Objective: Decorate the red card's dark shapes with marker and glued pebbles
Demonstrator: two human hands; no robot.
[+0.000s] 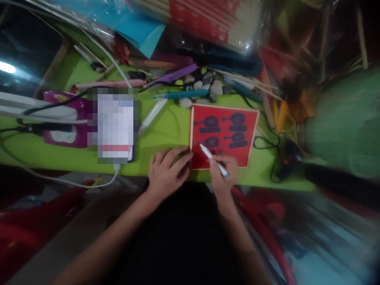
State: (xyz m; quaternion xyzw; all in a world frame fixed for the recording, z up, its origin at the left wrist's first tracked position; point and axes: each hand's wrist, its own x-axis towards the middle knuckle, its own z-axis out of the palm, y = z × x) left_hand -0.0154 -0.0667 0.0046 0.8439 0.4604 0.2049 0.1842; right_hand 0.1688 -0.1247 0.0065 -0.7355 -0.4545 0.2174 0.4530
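Observation:
A red card [203,158] with a pale border lies flat near the front edge of the green table. Dark painted figures [237,120] stand on it in two rows. My right hand [224,168] pinches a white marker pen [214,159] with a teal end, and rests over the card's lower part. The pen's tip meets or hovers just over the lower left figure; I cannot tell which. My left hand [171,168] lies with its fingers apart on the table, its fingertips at the card's left edge, holding nothing.
A phone [115,126] with a blurred-out screen and a white cable is at the left, beside a purple packet [65,136]. Behind the card lie a teal pen [184,94], stones [216,89] and sticks. A green round container [344,122] stands at the right.

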